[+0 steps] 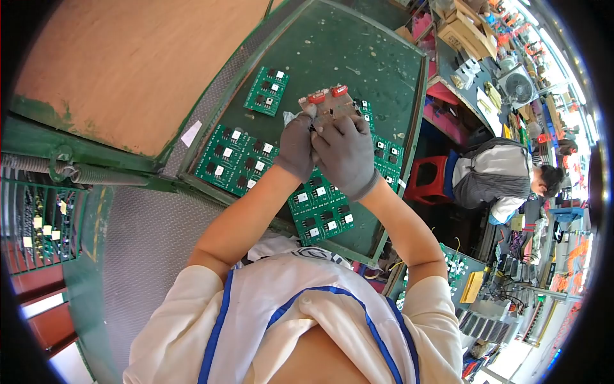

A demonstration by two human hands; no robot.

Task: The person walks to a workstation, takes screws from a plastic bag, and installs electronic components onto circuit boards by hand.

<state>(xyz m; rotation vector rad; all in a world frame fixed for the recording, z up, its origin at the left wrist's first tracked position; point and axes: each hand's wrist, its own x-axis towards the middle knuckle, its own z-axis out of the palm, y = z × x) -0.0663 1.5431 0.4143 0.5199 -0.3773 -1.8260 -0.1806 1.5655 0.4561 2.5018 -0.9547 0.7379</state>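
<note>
Both of my hands wear grey gloves and meet over the green table [358, 51]. Between them is a brownish circuit board [327, 107] with red components along its far edge. My left hand [297, 144] is closed on the board's near left side, thumb along its edge. Curled fingers of my right hand [345, 153] press at its near right part; what lies under the fingertips is hidden. Green circuit boards with black and white parts lie around my hands: one panel [267, 91] beyond on the left, another [320, 221] near my body.
A brown panel [141, 57] in a green frame stands left of the table, with a coil spring [109, 174] below it. On the right a person [492, 173] sits by a red stool [427, 180], near a fan [518, 86] and cluttered benches.
</note>
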